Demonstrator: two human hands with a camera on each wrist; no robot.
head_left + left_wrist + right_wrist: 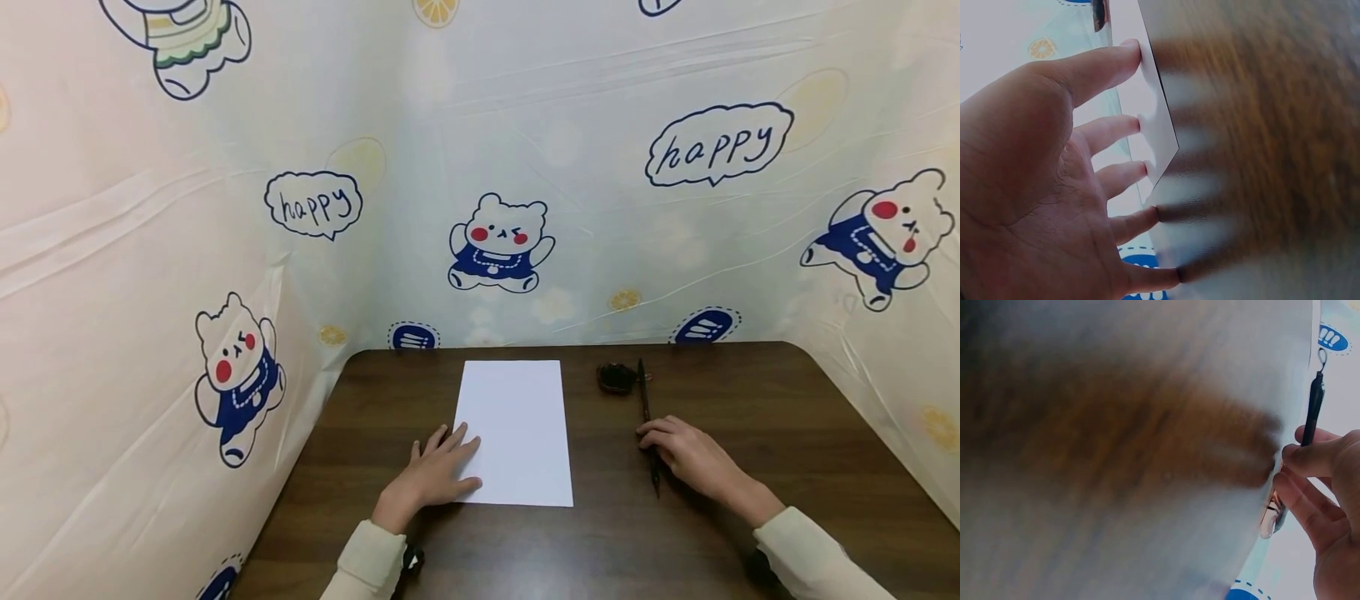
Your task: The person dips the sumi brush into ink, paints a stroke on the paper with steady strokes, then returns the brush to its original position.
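A blank white sheet of paper (517, 433) lies on the table. The left hand (437, 475) has its fingers spread at the sheet's lower left. In the left wrist view, the thumb, index and middle fingertips touch the paper (1154, 125), while the other two fingers reach past its edge to the table. To the right of the sheet, the right hand (690, 454) pinches a dark writing brush (645, 400) between thumb and fingers. The brush's looped end (1322, 357) shows in the right wrist view. Its far end lies beside a small black ink dish (617, 378).
The brown wooden table (525, 550) has rounded far corners. A printed curtain (405, 267) with cartoon bears surrounds it at the back and sides. In the right wrist view, the shiny dish (1272, 519) appears beyond the fingers, partly hidden.
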